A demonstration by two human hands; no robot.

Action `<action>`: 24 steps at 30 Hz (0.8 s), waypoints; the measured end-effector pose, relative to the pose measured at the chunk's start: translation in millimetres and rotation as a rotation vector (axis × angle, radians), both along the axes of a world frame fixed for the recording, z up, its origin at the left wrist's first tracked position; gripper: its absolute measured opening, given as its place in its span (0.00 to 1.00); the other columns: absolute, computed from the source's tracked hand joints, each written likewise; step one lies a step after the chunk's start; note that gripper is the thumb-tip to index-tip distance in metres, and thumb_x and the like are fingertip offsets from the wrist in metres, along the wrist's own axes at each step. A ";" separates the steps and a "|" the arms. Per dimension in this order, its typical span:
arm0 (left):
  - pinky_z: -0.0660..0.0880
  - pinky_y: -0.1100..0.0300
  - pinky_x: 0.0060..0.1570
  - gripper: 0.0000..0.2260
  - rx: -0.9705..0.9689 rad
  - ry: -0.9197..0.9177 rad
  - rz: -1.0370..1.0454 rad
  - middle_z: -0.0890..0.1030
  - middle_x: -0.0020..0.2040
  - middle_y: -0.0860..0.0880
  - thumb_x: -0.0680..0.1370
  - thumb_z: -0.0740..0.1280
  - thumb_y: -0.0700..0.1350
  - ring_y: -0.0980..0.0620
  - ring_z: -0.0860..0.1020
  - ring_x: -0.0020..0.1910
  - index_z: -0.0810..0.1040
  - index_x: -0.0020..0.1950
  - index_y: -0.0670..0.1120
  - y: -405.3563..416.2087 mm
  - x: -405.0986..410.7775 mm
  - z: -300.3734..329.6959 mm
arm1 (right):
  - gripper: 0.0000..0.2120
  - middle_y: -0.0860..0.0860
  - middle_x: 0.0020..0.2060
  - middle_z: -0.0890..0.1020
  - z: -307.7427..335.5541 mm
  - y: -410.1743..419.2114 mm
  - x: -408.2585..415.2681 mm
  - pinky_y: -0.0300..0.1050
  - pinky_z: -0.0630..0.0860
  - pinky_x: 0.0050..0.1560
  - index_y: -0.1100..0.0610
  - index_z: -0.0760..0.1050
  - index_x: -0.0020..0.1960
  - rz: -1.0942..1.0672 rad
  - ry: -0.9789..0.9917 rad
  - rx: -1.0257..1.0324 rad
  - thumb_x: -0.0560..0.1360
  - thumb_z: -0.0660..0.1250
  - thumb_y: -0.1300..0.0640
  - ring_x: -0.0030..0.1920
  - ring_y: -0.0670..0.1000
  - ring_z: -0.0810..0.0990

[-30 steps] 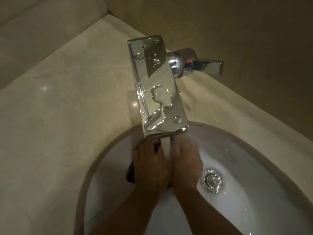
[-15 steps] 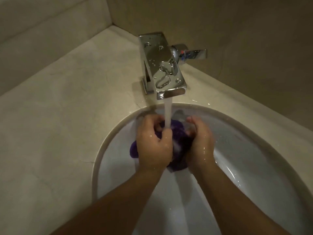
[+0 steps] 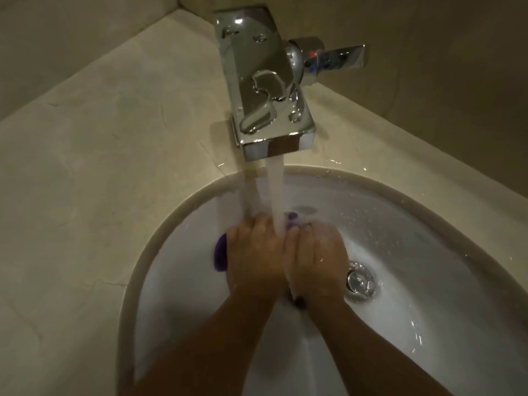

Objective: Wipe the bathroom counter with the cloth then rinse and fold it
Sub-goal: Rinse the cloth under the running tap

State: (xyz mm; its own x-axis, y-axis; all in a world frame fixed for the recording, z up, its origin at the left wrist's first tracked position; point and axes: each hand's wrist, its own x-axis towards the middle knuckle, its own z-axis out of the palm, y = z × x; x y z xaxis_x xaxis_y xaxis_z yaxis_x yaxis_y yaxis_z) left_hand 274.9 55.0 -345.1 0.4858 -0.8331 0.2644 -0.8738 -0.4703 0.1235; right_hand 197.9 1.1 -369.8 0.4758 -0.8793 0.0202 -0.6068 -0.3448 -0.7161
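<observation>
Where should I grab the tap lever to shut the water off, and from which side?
Take the lever by its flat free end, reaching from the right with the right hand. It sticks out sideways from the tap toward the right, with open room around the tip and the wall behind it.

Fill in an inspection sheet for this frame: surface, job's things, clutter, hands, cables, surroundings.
Surface: beige counter, water drops near the sink rim.
Job's things: purple cloth bunched under both hands, in the stream from the tap.
Clutter: nothing seen.
Hands: left hand and right hand grip the cloth, side by side, wet.
Cables: nothing seen.
Surroundings: tap lever points right; drain right of the hands; beige walls.
</observation>
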 end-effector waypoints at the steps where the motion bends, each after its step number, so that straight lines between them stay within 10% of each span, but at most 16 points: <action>1: 0.76 0.48 0.39 0.15 0.023 -0.005 0.047 0.78 0.37 0.44 0.78 0.56 0.53 0.42 0.78 0.37 0.77 0.44 0.45 -1.4 -0.2 0.6 | 0.15 0.57 0.43 0.81 -1.3 -2.4 0.8 0.56 0.77 0.49 0.60 0.80 0.49 0.000 -0.043 0.117 0.80 0.57 0.54 0.44 0.59 0.81; 5: 0.78 0.49 0.35 0.07 0.100 0.005 0.145 0.79 0.36 0.45 0.73 0.69 0.51 0.45 0.78 0.36 0.77 0.46 0.48 -10.9 -2.2 0.2 | 0.18 0.52 0.39 0.80 5.3 -13.2 2.3 0.52 0.76 0.48 0.56 0.78 0.45 -0.118 -0.124 -0.027 0.80 0.54 0.48 0.41 0.54 0.78; 16: 0.77 0.41 0.43 0.14 -0.094 0.443 0.062 0.79 0.42 0.41 0.80 0.60 0.53 0.38 0.78 0.41 0.80 0.51 0.45 -13.3 -0.5 4.1 | 0.25 0.51 0.40 0.78 18.0 -18.5 -3.8 0.46 0.68 0.43 0.57 0.78 0.47 -0.057 -0.002 0.034 0.81 0.47 0.44 0.40 0.53 0.75; 20: 0.79 0.50 0.47 0.20 -0.460 0.883 0.174 0.78 0.47 0.47 0.78 0.56 0.62 0.49 0.79 0.45 0.76 0.50 0.47 -8.4 -3.0 29.0 | 0.11 0.48 0.43 0.81 62.4 -12.9 -7.3 0.29 0.68 0.41 0.52 0.80 0.45 -0.137 -0.372 0.296 0.79 0.60 0.52 0.41 0.41 0.76; 24: 0.76 0.50 0.50 0.15 -0.526 0.714 0.177 0.75 0.46 0.50 0.80 0.61 0.57 0.51 0.75 0.46 0.74 0.39 0.49 -0.1 -4.4 39.4 | 0.17 0.48 0.36 0.78 70.7 -4.7 -4.2 0.39 0.71 0.39 0.53 0.74 0.33 -0.280 -0.501 0.332 0.78 0.63 0.47 0.36 0.43 0.76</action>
